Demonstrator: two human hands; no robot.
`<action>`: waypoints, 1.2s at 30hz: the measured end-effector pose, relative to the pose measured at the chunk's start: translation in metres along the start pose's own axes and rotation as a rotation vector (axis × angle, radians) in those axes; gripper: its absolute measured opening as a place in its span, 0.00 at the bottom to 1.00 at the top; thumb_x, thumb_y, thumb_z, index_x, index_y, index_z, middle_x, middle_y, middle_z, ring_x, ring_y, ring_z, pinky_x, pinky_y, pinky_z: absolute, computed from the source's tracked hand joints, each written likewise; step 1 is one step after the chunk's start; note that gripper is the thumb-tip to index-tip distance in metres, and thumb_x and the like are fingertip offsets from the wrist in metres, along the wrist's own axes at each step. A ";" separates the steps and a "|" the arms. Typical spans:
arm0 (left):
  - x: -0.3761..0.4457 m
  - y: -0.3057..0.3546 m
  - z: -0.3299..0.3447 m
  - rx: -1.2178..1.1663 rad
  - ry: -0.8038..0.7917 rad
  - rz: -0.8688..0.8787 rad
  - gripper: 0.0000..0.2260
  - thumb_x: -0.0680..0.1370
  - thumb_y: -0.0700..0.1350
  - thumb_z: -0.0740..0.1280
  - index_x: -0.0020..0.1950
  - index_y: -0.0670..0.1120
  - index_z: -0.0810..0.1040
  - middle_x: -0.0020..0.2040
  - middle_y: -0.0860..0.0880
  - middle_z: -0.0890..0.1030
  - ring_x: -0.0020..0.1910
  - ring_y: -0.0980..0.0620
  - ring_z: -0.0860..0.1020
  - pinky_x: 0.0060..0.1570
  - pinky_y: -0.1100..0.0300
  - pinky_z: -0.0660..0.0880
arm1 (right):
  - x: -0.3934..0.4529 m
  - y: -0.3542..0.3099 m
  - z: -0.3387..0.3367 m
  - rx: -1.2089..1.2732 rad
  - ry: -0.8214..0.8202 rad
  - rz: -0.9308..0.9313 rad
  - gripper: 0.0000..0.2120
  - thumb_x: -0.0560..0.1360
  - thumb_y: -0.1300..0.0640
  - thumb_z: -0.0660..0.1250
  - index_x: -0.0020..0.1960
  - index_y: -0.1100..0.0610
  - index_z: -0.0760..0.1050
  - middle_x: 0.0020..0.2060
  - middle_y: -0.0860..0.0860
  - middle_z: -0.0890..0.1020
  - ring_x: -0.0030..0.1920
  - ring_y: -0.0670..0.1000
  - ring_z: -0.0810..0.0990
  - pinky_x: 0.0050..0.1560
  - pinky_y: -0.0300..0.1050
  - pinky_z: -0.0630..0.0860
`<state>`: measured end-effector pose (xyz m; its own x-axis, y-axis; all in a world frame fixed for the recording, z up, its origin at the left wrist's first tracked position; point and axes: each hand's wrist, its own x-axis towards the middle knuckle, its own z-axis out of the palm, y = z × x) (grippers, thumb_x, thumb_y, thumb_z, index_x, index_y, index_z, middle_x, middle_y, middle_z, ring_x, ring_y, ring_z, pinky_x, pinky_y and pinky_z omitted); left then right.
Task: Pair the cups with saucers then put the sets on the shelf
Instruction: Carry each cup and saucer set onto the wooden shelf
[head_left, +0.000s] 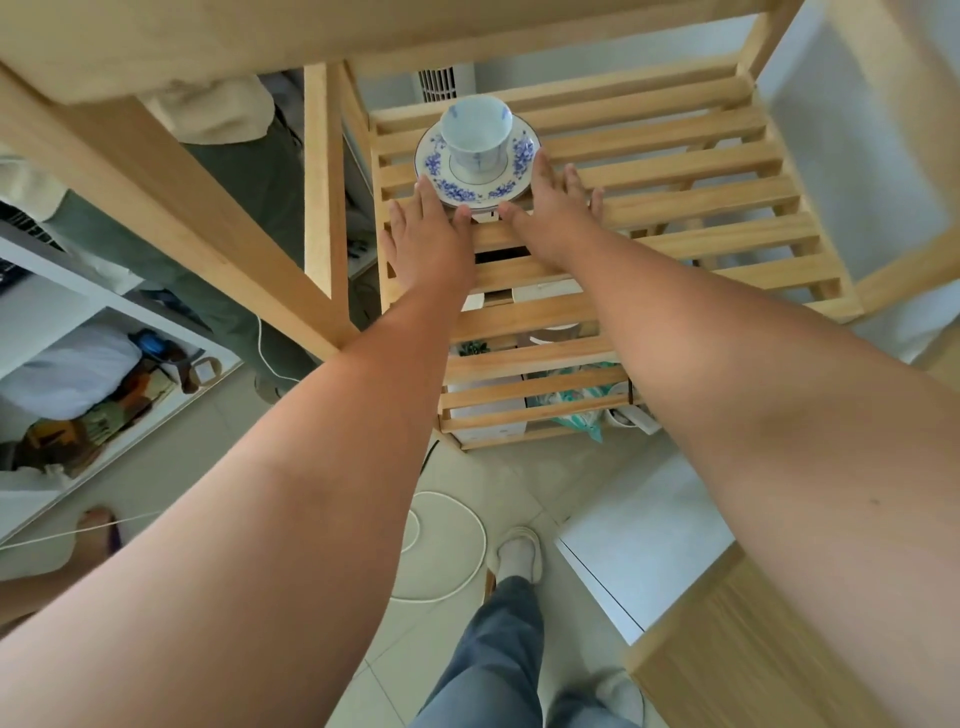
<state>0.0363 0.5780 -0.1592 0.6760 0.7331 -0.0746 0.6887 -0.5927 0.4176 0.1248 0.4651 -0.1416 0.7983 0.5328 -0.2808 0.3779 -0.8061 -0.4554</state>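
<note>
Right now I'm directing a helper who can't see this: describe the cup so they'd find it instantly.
Find the slatted wooden shelf ahead. Near its far left corner sits a blue-flowered saucer, the left hand and right hand at its near edge. The cup stands upright on it, white with blue markings, the only cup there.

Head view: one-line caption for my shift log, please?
Both hands, left hand and right hand, at the saucer carrying a cup on the slatted shelf.

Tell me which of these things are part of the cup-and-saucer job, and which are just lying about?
Part of the job:
cup
blue-flowered saucer under it
slatted wooden shelf
left hand and right hand at the saucer's near edge

Just lying about:
white cable on the floor
patterned bag below the slats
cluttered white shelving at left
</note>
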 end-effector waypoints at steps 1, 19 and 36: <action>-0.001 -0.001 0.000 0.001 -0.002 0.007 0.28 0.84 0.55 0.52 0.81 0.46 0.50 0.80 0.48 0.59 0.80 0.45 0.49 0.76 0.46 0.45 | 0.000 0.001 0.000 -0.020 -0.008 -0.009 0.38 0.79 0.40 0.53 0.78 0.54 0.37 0.79 0.53 0.46 0.78 0.54 0.38 0.75 0.59 0.35; -0.166 0.008 -0.025 -0.034 -0.492 0.428 0.23 0.84 0.52 0.54 0.80 0.52 0.59 0.80 0.50 0.57 0.80 0.46 0.53 0.76 0.46 0.53 | -0.179 0.066 -0.031 0.041 -0.163 -0.023 0.25 0.81 0.62 0.52 0.77 0.49 0.59 0.79 0.48 0.48 0.79 0.53 0.46 0.77 0.52 0.49; -0.429 0.130 0.001 -0.410 -0.944 0.760 0.19 0.78 0.45 0.69 0.68 0.56 0.72 0.55 0.57 0.80 0.37 0.68 0.77 0.38 0.74 0.72 | -0.560 0.211 -0.100 0.696 0.740 0.505 0.16 0.80 0.59 0.59 0.52 0.39 0.77 0.49 0.38 0.82 0.52 0.35 0.79 0.52 0.36 0.73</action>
<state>-0.1640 0.1861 -0.0734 0.9011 -0.3637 -0.2361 0.0321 -0.4870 0.8728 -0.1956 -0.0293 0.0040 0.9539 -0.2821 -0.1026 -0.2246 -0.4438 -0.8675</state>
